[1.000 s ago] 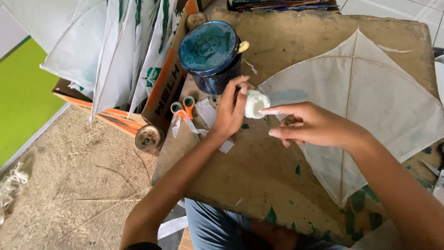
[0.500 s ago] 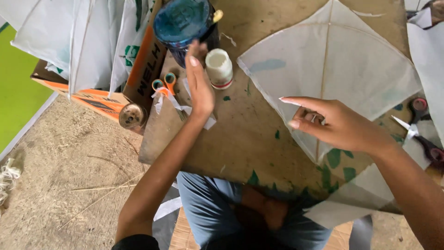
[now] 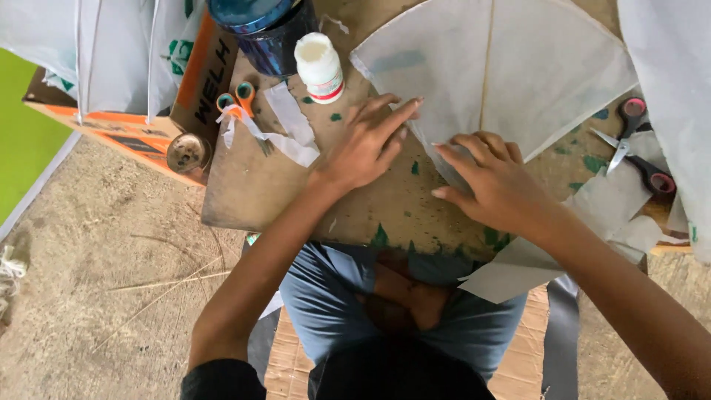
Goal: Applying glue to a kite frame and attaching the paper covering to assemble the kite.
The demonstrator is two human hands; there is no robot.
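Both hands, left hand (image 3: 370,144) and right hand (image 3: 492,178), fingers spread flat, pressing kite paper (image 3: 511,74) edge onto worktop (image 3: 252,185); glue bottle (image 3: 320,68) beyond left fingers.

Soft, even daylight, faint shadows, sharp focus, no glare.

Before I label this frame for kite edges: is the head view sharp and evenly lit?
Head view: soft, even daylight with no glare; both hands, left and right, are sharp on the white kite; the glue bottle is crisp; the frame edges bend slightly.
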